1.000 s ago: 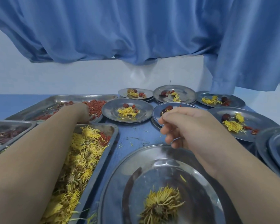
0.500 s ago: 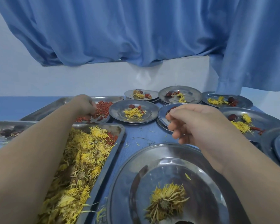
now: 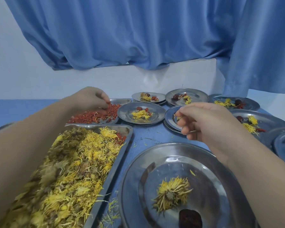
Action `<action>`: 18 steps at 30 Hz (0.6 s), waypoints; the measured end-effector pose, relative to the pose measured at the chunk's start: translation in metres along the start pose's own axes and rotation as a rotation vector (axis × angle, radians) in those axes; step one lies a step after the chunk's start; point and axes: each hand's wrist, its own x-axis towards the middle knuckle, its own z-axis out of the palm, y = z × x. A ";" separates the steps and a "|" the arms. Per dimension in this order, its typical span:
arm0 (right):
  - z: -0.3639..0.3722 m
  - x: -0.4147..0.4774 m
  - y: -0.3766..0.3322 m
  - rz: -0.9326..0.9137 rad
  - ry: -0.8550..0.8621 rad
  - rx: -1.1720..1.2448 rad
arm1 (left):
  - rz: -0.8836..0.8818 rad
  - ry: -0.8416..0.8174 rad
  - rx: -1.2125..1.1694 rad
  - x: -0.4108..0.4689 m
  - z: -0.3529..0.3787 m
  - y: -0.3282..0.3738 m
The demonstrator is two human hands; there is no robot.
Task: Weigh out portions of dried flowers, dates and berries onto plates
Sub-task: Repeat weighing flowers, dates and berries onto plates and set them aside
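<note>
My left hand [image 3: 90, 100] reaches into the far tray of red berries [image 3: 95, 116], its fingertips pinching some berries. My right hand [image 3: 202, 120] hovers over a steel plate [image 3: 169, 116] at mid-right, fingers loosely curled, with a few yellow petals at the fingertips. The near large plate [image 3: 155, 165] holds one dried yellow flower [image 3: 171, 192] and a dark date [image 3: 190, 219]. A tray of dried yellow flowers [image 3: 69, 170] lies under my left forearm.
Several filled plates stand at the back: one plate [image 3: 125, 113] in the middle, another plate [image 3: 196, 96] behind it, others to the right [image 3: 270, 119]. Stacked plates [image 3: 283, 142] sit at the right edge. A blue curtain [image 3: 138, 30] hangs behind the blue table [image 3: 148, 137].
My left hand lifted from flat in the berry tray to a pinch on berries. My right hand stayed over the mid-right plate. The view tilted down, showing the date on the near plate.
</note>
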 end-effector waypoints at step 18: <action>-0.040 -0.121 -0.005 -0.149 0.047 -0.135 | 0.261 -0.438 0.048 -0.164 0.087 0.117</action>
